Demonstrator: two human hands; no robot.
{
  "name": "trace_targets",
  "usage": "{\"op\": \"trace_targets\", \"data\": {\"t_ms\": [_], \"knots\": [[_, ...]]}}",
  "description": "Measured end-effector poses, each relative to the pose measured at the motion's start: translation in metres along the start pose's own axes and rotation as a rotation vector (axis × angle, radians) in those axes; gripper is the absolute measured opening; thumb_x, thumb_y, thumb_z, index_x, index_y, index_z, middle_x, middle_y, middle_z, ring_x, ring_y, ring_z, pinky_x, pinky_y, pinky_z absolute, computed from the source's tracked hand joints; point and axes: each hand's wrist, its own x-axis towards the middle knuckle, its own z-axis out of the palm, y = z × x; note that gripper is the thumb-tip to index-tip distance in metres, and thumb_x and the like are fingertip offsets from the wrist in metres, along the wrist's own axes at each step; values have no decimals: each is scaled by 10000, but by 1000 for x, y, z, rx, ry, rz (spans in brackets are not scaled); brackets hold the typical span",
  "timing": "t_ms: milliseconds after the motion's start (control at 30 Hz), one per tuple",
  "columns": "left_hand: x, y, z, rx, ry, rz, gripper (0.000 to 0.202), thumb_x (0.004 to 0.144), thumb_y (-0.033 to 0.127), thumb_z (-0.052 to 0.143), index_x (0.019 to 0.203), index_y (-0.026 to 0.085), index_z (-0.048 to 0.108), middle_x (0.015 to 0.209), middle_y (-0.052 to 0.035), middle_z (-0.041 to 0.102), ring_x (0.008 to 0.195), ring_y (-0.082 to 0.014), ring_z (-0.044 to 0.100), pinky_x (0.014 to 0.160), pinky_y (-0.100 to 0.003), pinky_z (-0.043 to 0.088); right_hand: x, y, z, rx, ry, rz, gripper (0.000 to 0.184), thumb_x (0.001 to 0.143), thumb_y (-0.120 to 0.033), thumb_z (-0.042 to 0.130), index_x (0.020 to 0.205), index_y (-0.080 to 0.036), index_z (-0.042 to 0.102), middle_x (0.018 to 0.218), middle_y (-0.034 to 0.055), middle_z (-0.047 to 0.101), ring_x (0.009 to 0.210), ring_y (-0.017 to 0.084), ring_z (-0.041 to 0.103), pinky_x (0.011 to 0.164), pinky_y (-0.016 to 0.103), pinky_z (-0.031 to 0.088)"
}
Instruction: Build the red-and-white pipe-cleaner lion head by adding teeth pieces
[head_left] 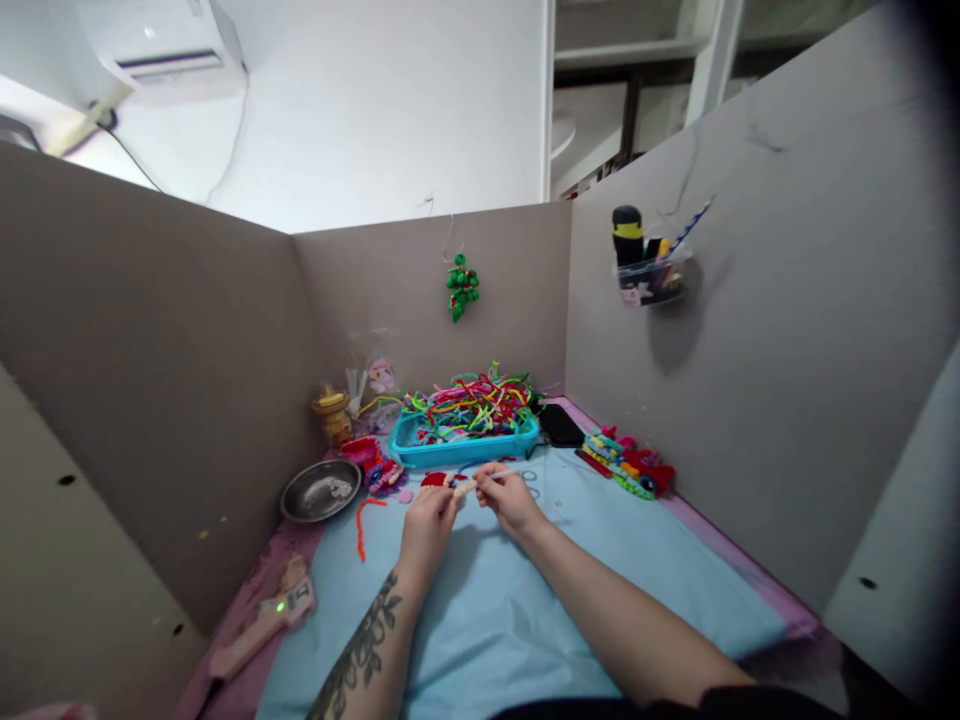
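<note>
Both hands meet over the light blue mat (525,600), just in front of a blue tray. My left hand (427,520) and my right hand (510,497) pinch the two ends of a small cream-white pipe cleaner piece (465,487) between them. A small red fuzzy piece (433,480) lies right behind my left fingers. An orange pipe cleaner (364,525) lies curled on the mat to the left of my left hand. The blue tray (465,452) is heaped with pipe cleaners of many colours.
Grey cardboard walls enclose the desk on three sides. A metal bowl (320,489) and a pink glue gun (262,625) sit at the left. A black phone (561,425) and colourful finished pieces (628,465) lie at the right. A green ornament (462,285) hangs on the back wall.
</note>
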Motion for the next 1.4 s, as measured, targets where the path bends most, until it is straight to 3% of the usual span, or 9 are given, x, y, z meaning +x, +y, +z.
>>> {"op": "trace_targets", "data": {"t_ms": [267, 467, 667, 867, 967, 1033, 1133, 1200, 1400], "knots": [[6, -1, 0, -342, -63, -339, 296, 699, 413, 632, 677, 121, 681, 576, -29, 611, 592, -145, 541, 551, -232, 404, 3, -4, -3, 51, -47, 41, 310, 534, -371, 792, 672, -168, 601, 537, -28, 582, 466, 80, 502, 453, 200, 391], [8, 1, -8, -389, -123, -379, 309, 690, 425, 630, 701, 123, 697, 621, -33, 646, 594, -150, 572, 549, -236, 437, 2, -5, -2, 48, -74, 86, 332, 533, -380, 791, 688, -167, 589, 551, -25, 582, 477, 83, 510, 468, 203, 400], [10, -4, -10, -411, -17, -442, 271, 682, 383, 650, 764, 126, 677, 726, -72, 705, 664, -190, 653, 599, -274, 516, 4, -3, -3, 100, 31, 95, 340, 578, -415, 741, 753, -178, 570, 466, -73, 470, 409, 67, 425, 401, 186, 323], [12, -3, -16, -318, -25, -351, 329, 675, 333, 680, 945, 144, 676, 947, -125, 700, 851, -248, 654, 763, -402, 513, 6, -3, -6, 60, 80, 76, 345, 554, -426, 736, 679, -174, 536, 443, -70, 472, 382, 53, 374, 380, 177, 258], [9, -3, -15, -33, -54, -188, 241, 696, 352, 671, 901, 229, 705, 945, -82, 707, 1088, -292, 542, 969, -552, 325, 2, 0, -3, -57, 16, 49, 339, 581, -441, 725, 670, -164, 551, 459, -56, 501, 388, 54, 393, 390, 181, 267], [7, -4, -13, 72, -101, -104, 200, 731, 346, 644, 905, 267, 703, 929, -62, 713, 1108, -282, 527, 1017, -591, 196, -1, 3, -1, -108, -23, 44, 338, 606, -455, 711, 679, -160, 564, 478, -46, 524, 399, 60, 418, 399, 185, 283], [4, -6, -11, 104, -170, -44, 182, 786, 324, 585, 923, 272, 694, 926, -54, 715, 940, -223, 618, 1032, -535, 201, -2, 7, 1, -123, -35, 47, 337, 611, -456, 707, 700, -155, 582, 491, -33, 546, 409, 67, 440, 410, 190, 305], [5, -7, -13, 138, -142, -35, 186, 813, 326, 547, 905, 266, 697, 911, -51, 718, 858, -199, 640, 1021, -491, 243, 2, 6, -1, -101, 20, 20, 324, 594, -430, 717, 702, -155, 585, 481, -38, 536, 406, 65, 433, 405, 186, 304], [11, -17, -27, 149, -24, -149, 200, 801, 347, 540, 830, 244, 708, 842, -44, 723, 778, -196, 652, 785, -331, 461, 22, -15, -29, 19, 351, -120, 277, 601, -407, 675, 675, -193, 515, 449, -91, 438, 372, 48, 364, 365, 169, 272]]}}
